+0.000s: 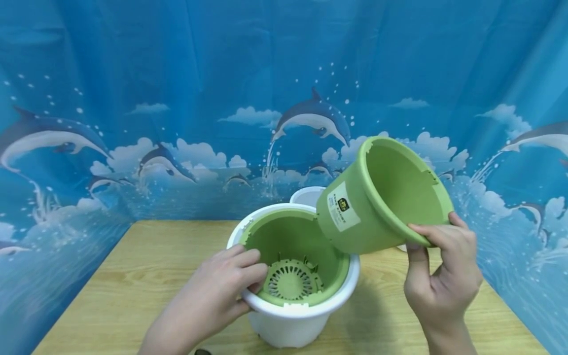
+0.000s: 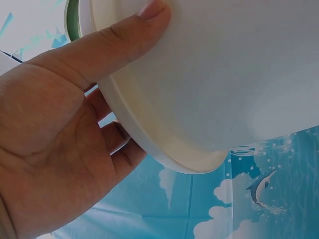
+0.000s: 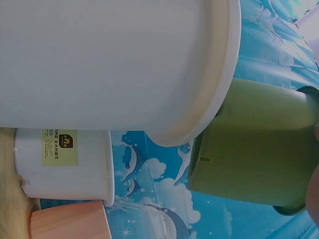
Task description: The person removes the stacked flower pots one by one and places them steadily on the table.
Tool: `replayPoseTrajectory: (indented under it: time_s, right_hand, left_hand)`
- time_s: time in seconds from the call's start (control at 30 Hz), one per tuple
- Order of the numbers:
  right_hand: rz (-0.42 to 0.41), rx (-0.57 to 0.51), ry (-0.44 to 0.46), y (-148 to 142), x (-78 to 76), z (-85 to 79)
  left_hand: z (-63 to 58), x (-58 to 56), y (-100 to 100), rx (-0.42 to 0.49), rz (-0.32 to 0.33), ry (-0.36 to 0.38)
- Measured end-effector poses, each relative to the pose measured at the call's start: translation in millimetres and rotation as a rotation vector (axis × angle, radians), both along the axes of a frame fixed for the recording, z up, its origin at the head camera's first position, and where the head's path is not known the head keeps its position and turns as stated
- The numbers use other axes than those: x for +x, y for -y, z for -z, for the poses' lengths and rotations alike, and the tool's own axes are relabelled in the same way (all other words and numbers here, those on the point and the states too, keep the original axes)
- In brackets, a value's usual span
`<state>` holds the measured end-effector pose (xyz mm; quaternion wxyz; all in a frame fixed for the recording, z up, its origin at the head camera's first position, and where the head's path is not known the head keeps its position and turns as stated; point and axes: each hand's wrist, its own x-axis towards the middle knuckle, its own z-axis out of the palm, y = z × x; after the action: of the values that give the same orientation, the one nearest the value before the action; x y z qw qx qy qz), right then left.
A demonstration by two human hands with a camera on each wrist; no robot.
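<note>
A large white flowerpot (image 1: 288, 328) stands on the table, with a green flowerpot (image 1: 284, 236) nested inside it. Slots ring the inner pot's floor. My left hand (image 1: 224, 283) grips the white rim at its near left side, and in the left wrist view the thumb (image 2: 119, 42) lies along the outer wall. Up to the right, my right hand (image 1: 445, 268) pinches the rim of another green flowerpot (image 1: 350, 212). This one is tilted, its mouth toward the right and a pale label on its side. Its base overlaps the nested pair's right rim; whether they touch I cannot tell.
Behind the nested pair stands another white pot (image 1: 306, 195), which in the right wrist view bears a yellowish label (image 3: 60, 148). Beside it is an orange pot (image 3: 70, 221). A dark object (image 1: 202, 352) shows at the wooden table's (image 1: 155, 266) near edge. A dolphin-printed curtain (image 1: 199, 98) surrounds the table.
</note>
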<state>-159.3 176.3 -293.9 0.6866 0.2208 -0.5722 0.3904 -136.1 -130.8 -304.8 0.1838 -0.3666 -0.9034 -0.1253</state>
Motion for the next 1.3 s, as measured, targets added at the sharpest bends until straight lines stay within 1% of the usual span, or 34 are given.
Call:
replayPoseTrajectory:
  time_s: [0.17,0.43,0.77,0.97,1.1,1.17,1.3]
  right_hand:
    - [0.040,0.018,0.028,-5,-1.8,0.5]
    - [0.100,0.064,0.066,-12,-7.2,0.1]
    - [0.163,0.077,0.148,-18,-3.9,-6.9]
    - [0.204,0.088,0.183,-28,-7.6,-4.0]
    - [0.228,0.113,0.206,-33,-10.0,-2.7]
    - [0.244,0.134,0.230,-37,-10.8,-1.9]
    - [0.270,0.187,0.313,-46,-12.3,1.5]
  left_hand:
    - [-0.3,-0.1,0,0.005,-0.001,-0.001]
    - [-0.5,1.8,2,0.013,0.017,-0.002]
    - [-1.2,0.9,1,0.009,0.008,0.000]
    - [-0.9,0.0,0,0.008,0.006,-0.006]
    - [-0.8,-0.2,-1,0.011,0.011,-0.010]
    - [-0.8,-0.1,-1,0.012,0.013,-0.007]
    - [-0.9,0.1,-1,0.013,0.011,0.002]
